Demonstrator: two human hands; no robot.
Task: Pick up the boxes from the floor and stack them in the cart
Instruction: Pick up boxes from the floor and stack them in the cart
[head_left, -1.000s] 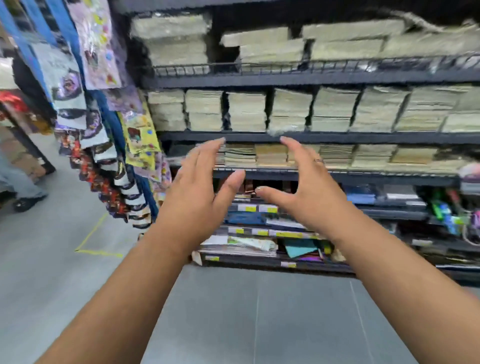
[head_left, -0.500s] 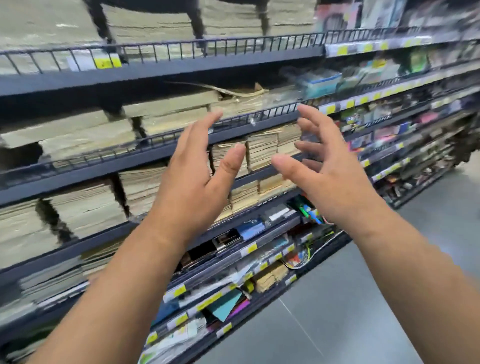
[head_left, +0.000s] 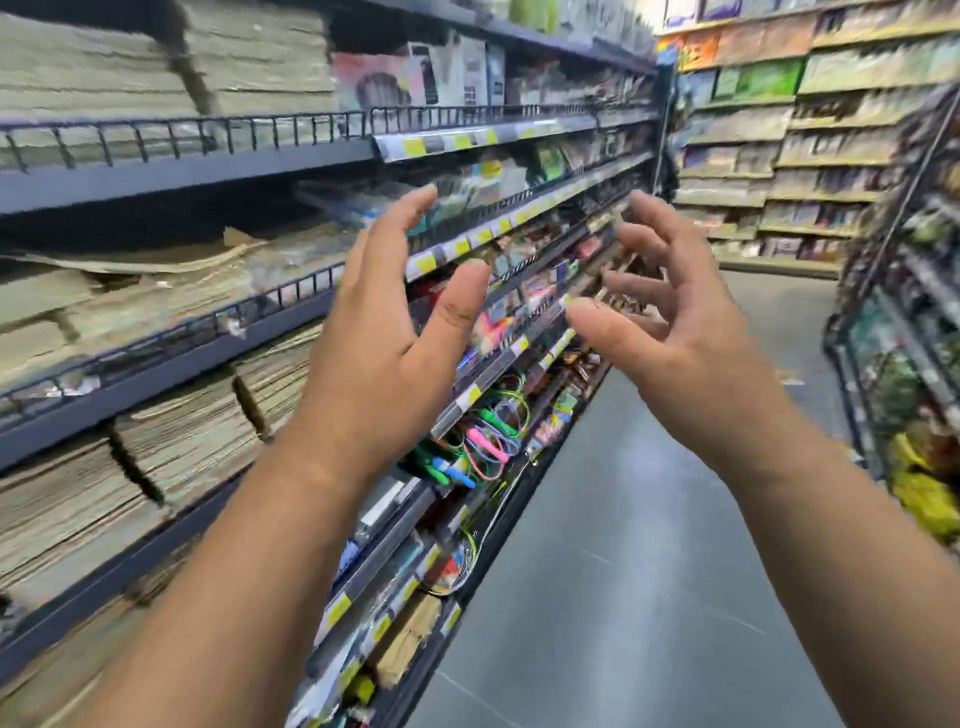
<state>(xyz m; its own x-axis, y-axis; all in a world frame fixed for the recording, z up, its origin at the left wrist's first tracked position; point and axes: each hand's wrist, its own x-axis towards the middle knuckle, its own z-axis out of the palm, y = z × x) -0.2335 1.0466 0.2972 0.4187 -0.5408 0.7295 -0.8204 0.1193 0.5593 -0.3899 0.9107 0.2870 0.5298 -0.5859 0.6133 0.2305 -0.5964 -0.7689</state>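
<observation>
Head view of a shop aisle. Where the boxes and the cart stand cannot be told from this view. Both forearms reach forward at chest height. The left hand (head_left: 384, 338) is held up with its back to the camera, fingers straight and close together, thumb spread, gripping nothing. The right hand (head_left: 680, 332) is raised just beside it, apart from it, fingers spread and lightly bent, thumb pointing toward the left hand, also holding nothing. Neither hand touches a shelf.

Behind the left hand runs a dark blue-grey shelving unit (head_left: 182, 171) with low wire rails along its front edges. Its nearer bays hold stacks of flat tan sheets (head_left: 171, 447); farther along, the shelf edges carry yellow price tags (head_left: 470, 396) above small packaged goods, blurred, and a cluster of coloured cords (head_left: 488, 441) in green, pink and blue. The floor (head_left: 623, 582) is smooth grey with faint joint lines. At the end of the aisle stands a wall of shelves (head_left: 779, 135) filled with flat colourful packs. Along the right edge a dark wire rack (head_left: 883, 332) holds blurred goods, with yellow packs (head_left: 924, 501) low down
</observation>
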